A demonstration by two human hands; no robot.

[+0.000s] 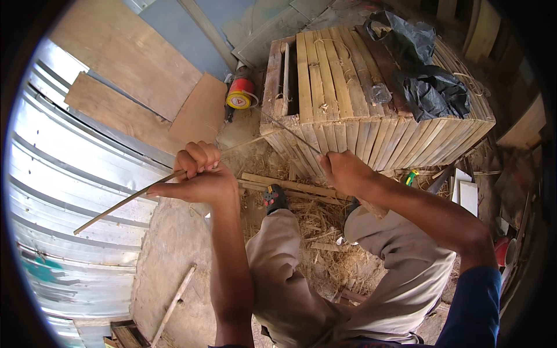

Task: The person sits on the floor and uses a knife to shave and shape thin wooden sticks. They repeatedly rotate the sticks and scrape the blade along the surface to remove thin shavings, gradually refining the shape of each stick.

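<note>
My left hand [200, 174] is closed around a thin bamboo strip [119, 206]. One end of the strip slants down toward the metal sheeting on the left; its thinner, paler part runs rightward from my fist toward the slatted wooden bench. My right hand [348, 174] grips a long knife, its narrow dark blade [293, 133] seen nearly edge-on and pointing up and left. The knife's wooden butt [375, 209] sticks out below my fist. The strip's far end passes close to the blade; whether they touch I cannot tell.
The slatted bench [371, 136] stands ahead, with black plastic bags [435, 93] on top. A red and yellow container [239, 95] sits left of it. Shavings [325, 264] and wood strips [296, 188] litter the floor around my feet. A green-handled tool [411, 177] lies right. Corrugated metal [75, 191] lines the left.
</note>
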